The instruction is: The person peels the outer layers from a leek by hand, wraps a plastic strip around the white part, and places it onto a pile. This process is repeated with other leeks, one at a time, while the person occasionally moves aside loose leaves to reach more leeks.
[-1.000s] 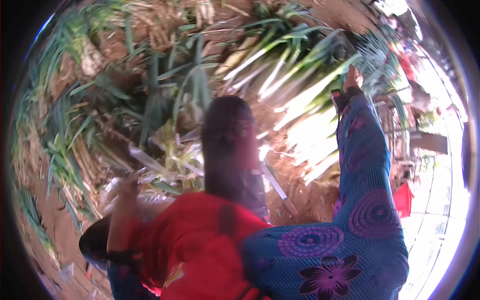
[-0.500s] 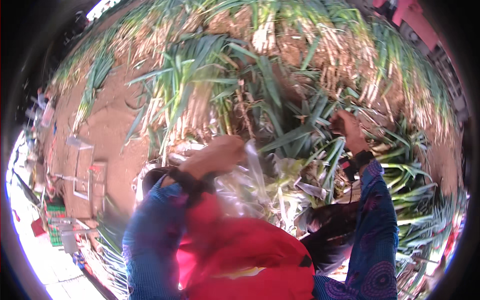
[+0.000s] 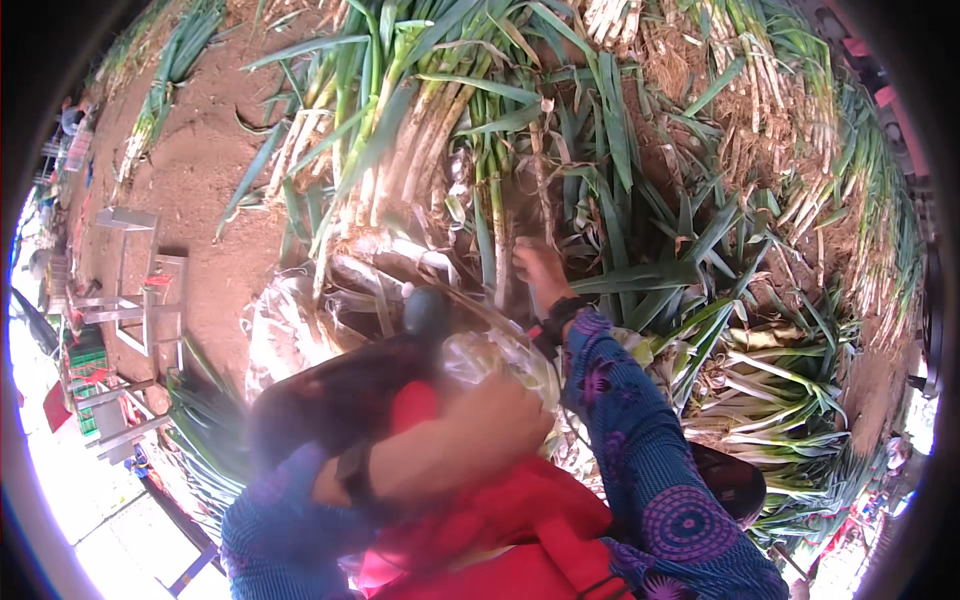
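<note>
My right hand (image 3: 540, 270) reaches forward beside a leek stalk (image 3: 498, 235), its fingers loosely bent and seemingly apart. Whether the fingertips touch the stalk is unclear. Close to my body, my left hand (image 3: 500, 425) is smeared by motion over the red cloth (image 3: 540, 500) on my lap; its fingers cannot be made out. A bunch of leeks (image 3: 420, 140) with pale stems and green tops lies in front of me, left of the right hand. Crumpled clear plastic (image 3: 290, 325) and loose peelings lie between the leeks and my legs.
More leeks (image 3: 780, 405) are heaped to my right, and others (image 3: 770, 90) lie at the far right. Metal frames (image 3: 150, 290) stand on the brown ground (image 3: 235, 120) at the left, near a green crate (image 3: 85, 365). A dark rounded object (image 3: 427, 315) sits near my left knee.
My right hand has moved left to beside the leek stalk. My left hand has drawn back from the bunch toward my lap. The view has shifted, so the leeks sit higher.
</note>
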{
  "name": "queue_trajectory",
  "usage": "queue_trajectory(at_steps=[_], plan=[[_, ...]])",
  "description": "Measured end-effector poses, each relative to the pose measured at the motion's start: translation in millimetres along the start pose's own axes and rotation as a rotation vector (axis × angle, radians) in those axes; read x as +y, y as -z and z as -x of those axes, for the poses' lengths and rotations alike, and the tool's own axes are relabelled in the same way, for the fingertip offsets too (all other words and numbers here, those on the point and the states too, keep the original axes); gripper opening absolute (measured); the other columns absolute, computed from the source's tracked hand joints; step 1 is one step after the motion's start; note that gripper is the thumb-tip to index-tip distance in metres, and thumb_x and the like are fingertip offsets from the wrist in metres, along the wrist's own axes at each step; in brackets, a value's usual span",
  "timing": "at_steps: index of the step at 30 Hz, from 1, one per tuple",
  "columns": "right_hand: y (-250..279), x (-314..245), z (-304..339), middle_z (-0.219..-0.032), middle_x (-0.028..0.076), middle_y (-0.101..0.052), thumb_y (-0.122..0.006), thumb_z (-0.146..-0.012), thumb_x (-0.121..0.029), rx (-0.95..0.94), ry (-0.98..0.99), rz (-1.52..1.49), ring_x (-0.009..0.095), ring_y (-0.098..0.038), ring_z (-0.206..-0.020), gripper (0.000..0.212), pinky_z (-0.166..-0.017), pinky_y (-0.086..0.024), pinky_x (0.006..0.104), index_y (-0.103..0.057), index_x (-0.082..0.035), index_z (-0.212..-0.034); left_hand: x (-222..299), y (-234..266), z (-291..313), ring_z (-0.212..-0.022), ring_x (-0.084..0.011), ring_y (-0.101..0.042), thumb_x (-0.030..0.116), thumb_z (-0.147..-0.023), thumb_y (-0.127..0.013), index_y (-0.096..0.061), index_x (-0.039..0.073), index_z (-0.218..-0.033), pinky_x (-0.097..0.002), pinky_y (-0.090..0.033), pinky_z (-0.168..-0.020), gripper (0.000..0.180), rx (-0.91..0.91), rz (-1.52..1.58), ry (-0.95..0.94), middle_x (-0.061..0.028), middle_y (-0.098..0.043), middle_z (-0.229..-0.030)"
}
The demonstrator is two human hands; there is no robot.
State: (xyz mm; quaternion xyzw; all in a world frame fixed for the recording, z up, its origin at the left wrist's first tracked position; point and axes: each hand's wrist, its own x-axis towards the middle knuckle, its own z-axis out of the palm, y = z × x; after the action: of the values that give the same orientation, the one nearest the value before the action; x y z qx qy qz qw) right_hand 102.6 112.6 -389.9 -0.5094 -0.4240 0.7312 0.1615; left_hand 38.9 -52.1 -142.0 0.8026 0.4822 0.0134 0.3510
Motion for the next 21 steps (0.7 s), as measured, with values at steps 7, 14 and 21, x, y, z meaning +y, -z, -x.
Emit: queue_trajectory(at_steps=[7,14,21], plan=[[6,50,-49,-0.099,-0.001,-0.061,-0.063,-0.082,-0.044,-0.129,0.056,0.115,0.014,-0.058,-0.088,0.044,-0.074,-0.046,0.0300,-0.060,-0.014,-0.113,0,1,8,-0.082,-0.0259,-0.058,0.009,-0.077,-0.053,-0.058,0.002,-0.097,-0.0367,-0.045,-0.073,0.022,0.009,0.027,0.058,-0.0114,-0.058,-0.088],[-14,-24,-52,-0.072,0.000,-0.056,-0.061,-0.089,-0.033,-0.280,-0.225,-0.575,0.012,-0.051,-0.055,0.025,-0.049,-0.039,0.0245,-0.060,-0.010,-0.099,-1,2,13,-0.078,-0.0262,-0.061,0.011,-0.077,-0.055,-0.060,0.002,-0.090,-0.0380,-0.047,-0.069,0.017,0.020,0.007,0.053,-0.0113,-0.060,-0.083],[81,-38,32,-0.069,-0.003,-0.051,-0.055,-0.093,-0.030,-0.269,-0.254,-0.268,0.007,-0.043,-0.051,0.024,-0.044,-0.031,0.0215,-0.061,-0.008,-0.098,-10,-4,4,-0.082,-0.0299,-0.065,0.012,-0.077,-0.057,-0.061,0.004,-0.085,-0.0423,-0.051,-0.069,0.012,0.015,0.032,0.067,-0.0118,-0.064,-0.082]])
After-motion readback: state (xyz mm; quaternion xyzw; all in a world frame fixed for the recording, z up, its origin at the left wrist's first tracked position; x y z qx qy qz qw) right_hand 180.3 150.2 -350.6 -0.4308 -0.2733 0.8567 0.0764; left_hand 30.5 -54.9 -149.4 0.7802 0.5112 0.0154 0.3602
